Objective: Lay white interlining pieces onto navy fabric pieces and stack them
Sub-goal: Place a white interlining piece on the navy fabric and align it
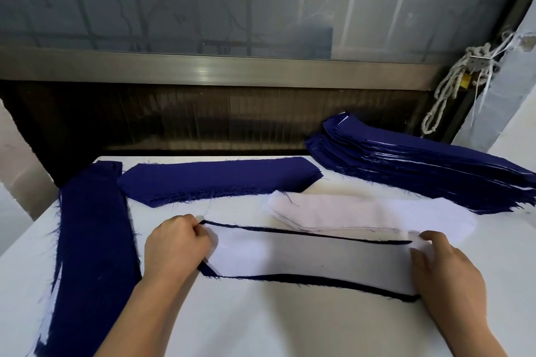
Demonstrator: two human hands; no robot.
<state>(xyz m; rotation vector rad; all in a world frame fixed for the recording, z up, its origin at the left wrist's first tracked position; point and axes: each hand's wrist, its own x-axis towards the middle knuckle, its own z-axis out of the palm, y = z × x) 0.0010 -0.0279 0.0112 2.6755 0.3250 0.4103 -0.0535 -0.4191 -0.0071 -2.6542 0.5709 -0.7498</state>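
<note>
The 2 hands bracket 1 pair. The left hand (177,246) pinches the interlining (313,255) at its left tip with curled fingers. The right hand (446,272) lies on the right end; I cannot tell whether it grips. The interlining lies on the navy piece (319,280), its long axis running left-right between the hands. The stack (420,165) sits at the far right, so the right hand is likely nearer for the carry.

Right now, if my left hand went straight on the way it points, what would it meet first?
Your left hand, pinching the navy piece, would probably meet the flat navy stack first, past bare table; depth unclear.
</note>
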